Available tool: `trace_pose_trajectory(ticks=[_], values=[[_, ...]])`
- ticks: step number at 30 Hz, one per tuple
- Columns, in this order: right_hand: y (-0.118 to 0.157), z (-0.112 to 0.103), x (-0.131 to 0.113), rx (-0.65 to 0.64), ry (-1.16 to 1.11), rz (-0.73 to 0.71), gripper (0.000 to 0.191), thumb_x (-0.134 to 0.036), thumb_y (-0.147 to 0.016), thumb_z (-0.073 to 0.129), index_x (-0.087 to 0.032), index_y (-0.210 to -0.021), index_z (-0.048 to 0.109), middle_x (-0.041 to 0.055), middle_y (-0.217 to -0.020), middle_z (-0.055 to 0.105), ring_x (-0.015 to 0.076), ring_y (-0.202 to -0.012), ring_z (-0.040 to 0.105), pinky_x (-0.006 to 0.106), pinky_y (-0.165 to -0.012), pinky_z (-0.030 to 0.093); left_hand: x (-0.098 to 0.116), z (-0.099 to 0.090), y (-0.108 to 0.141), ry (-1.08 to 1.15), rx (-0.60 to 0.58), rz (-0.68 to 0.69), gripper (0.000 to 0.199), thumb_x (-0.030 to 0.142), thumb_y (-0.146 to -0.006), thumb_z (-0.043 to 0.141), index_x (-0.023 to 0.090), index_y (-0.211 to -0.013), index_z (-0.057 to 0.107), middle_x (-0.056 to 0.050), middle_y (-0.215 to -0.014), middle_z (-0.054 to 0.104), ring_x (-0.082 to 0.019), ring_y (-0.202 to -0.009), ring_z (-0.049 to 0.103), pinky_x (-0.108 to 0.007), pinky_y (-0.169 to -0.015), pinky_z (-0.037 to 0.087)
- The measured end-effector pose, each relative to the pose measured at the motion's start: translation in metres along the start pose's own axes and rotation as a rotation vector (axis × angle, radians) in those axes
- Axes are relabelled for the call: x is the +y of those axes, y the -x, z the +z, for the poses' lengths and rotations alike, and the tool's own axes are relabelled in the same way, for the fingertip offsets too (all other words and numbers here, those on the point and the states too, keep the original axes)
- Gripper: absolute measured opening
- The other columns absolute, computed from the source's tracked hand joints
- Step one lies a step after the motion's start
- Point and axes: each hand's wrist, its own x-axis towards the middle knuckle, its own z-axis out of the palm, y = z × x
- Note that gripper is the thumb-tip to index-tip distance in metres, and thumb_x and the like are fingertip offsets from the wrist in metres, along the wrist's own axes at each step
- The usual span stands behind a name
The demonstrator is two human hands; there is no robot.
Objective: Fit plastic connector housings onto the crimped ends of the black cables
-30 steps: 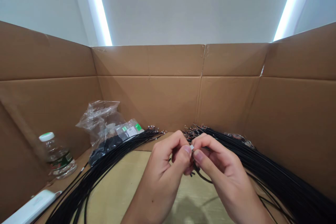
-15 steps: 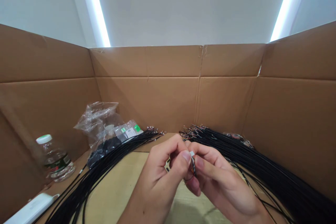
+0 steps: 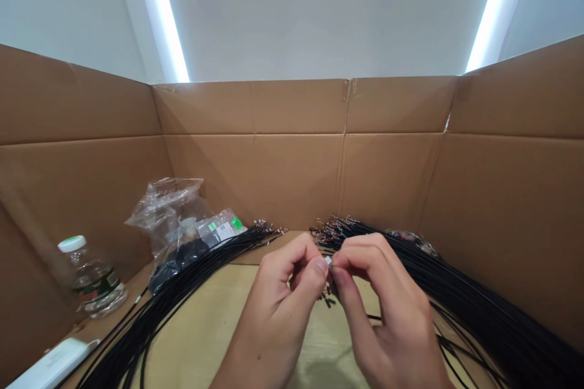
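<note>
Near the lower middle of the head view, my left hand (image 3: 285,304) pinches a small white connector (image 3: 328,261) between thumb and index finger. My right hand (image 3: 387,304) is closed just beside it, thumb and index fingertips pressed together at the connector's right side. What lies between those right fingertips is too small to make out. Below the fingertips, small dark pieces (image 3: 329,301) show over the yellowish surface (image 3: 205,310). A black cable end appears beside my right thumb.
Bundles of black cables lie left (image 3: 182,285) and right (image 3: 438,279), with thin wire ends at the back. On the left are a water bottle (image 3: 98,285), plastic bags (image 3: 168,213) and a white device (image 3: 59,364). Cardboard walls (image 3: 255,176) surround the surface.
My right hand has turned, its fingers now arched above the thumb at the connector. The dark wires that hung between the hands are mostly hidden, and dark pieces show below.
</note>
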Motion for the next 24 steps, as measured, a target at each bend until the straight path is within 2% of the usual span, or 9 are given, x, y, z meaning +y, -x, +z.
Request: trace_pose_trajectory(ticks=[3,6,12,17,20,24], values=[[0.006,0.006,0.002,0.061,0.299,-0.215,0.018,0.000,-0.107,0.055,-0.014,-0.113,0.063,0.0082,-0.101,0.071,0.0176,-0.092,0.071,0.028,-0.083,0.060,0.000,0.002,-0.001,-0.031,0.053,0.010,0.036,0.040,-0.104,0.056,0.023,-0.073,0.050,0.003,-0.071,0.047,-0.015,-0.067,0.041,-0.026,-0.060,0.038],[0.010,0.012,0.004,0.064,0.435,-0.289,0.013,-0.002,-0.111,0.055,-0.009,-0.118,0.064,0.0131,-0.104,0.073,0.0218,-0.097,0.072,0.032,-0.086,0.060,0.000,0.004,-0.002,-0.073,0.094,-0.004,0.036,0.041,-0.102,0.055,0.023,-0.072,0.048,0.003,-0.069,0.045,-0.015,-0.064,0.039,-0.026,-0.057,0.036],[0.009,0.013,0.003,0.008,0.372,-0.197,0.014,-0.006,-0.114,0.049,-0.015,-0.113,0.060,0.0089,-0.099,0.068,0.0181,-0.084,0.071,0.029,-0.070,0.059,-0.004,0.010,-0.002,-0.179,0.157,-0.046,0.034,0.040,-0.097,0.054,0.024,-0.068,0.044,0.003,-0.067,0.043,-0.015,-0.063,0.040,-0.026,-0.057,0.036],[0.004,0.011,0.003,-0.053,0.145,0.032,0.019,-0.008,-0.110,0.048,-0.022,-0.100,0.054,0.0009,-0.090,0.061,0.0121,-0.070,0.064,0.023,-0.060,0.057,-0.008,0.008,-0.003,-0.243,0.175,-0.007,0.030,0.034,-0.098,0.054,0.024,-0.071,0.046,0.004,-0.068,0.048,-0.015,-0.064,0.044,-0.027,-0.058,0.035],[0.005,0.013,0.004,-0.023,0.087,0.097,0.019,-0.010,-0.110,0.050,-0.023,-0.097,0.055,0.0000,-0.090,0.060,0.0114,-0.071,0.063,0.022,-0.061,0.059,-0.008,0.007,-0.006,-0.229,0.151,0.020,0.031,0.033,-0.100,0.054,0.023,-0.072,0.049,0.003,-0.070,0.053,-0.016,-0.067,0.048,-0.028,-0.062,0.038],[0.007,0.017,0.004,0.056,0.074,0.084,0.016,-0.011,-0.110,0.052,-0.023,-0.100,0.057,0.0010,-0.094,0.061,0.0116,-0.077,0.066,0.021,-0.065,0.062,-0.011,0.007,-0.009,-0.067,0.124,0.047,0.027,0.032,-0.100,0.061,0.023,-0.077,0.052,0.001,-0.081,0.061,-0.016,-0.076,0.057,-0.029,-0.072,0.048]])
